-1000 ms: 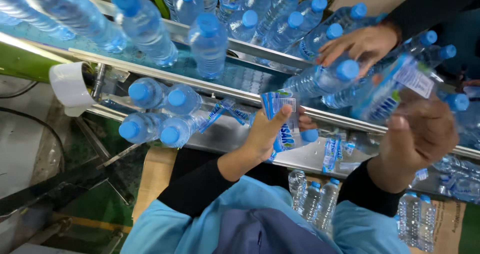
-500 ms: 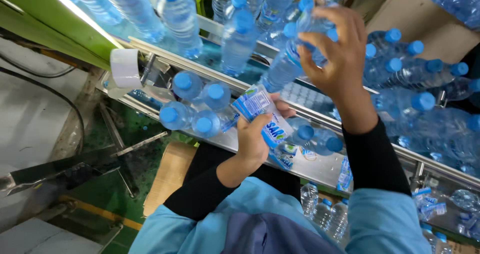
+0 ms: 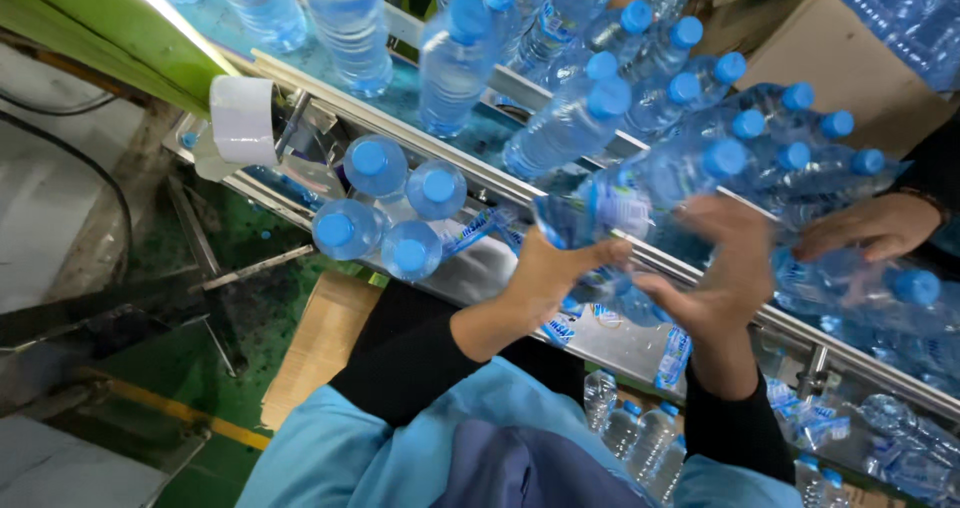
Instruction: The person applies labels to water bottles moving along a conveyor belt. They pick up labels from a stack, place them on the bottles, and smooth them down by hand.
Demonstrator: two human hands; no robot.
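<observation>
Centre of frame: both of the person's hands are on one clear water bottle (image 3: 640, 203) with a blue cap (image 3: 724, 157). The bottle lies tilted, long axis running from lower left to upper right, cap end pointing toward the upper right, base end toward the left hand.

Left hand (image 3: 552, 276): comes up from the lower centre, black sleeve under a light blue smock. Fingers curled, thumb out to the right, closed around the lower, base end of the bottle from below. Looks like a firm wrap, though the fingertips are hidden behind the plastic.

Right hand (image 3: 728, 268): motion-blurred. Sits just right of the left hand, fingers spread and bent over the bottle's middle from the right side. It touches the bottle; whether it is closed tight or only cupping, cannot tell from the blur.

The two hands are nearly touching, the bottle between them, held just above the near metal rail (image 3: 480, 173) of the conveyor (image 3: 400, 88).

Around it:
- Crowd of upright blue-capped bottles (image 3: 600, 78) on the belt, upper centre and upper right.
- Four bottles (image 3: 390, 208) standing in a tight cluster, left of centre, just outside the rail.
- White roll (image 3: 243, 120) on the rail's left end.
- Another person's hand (image 3: 870, 226) at the right edge, resting on bottles there, well apart from the held one.
- Cardboard box (image 3: 320, 343) below, lower left of the hands; more bottles in a box at bottom centre.
</observation>
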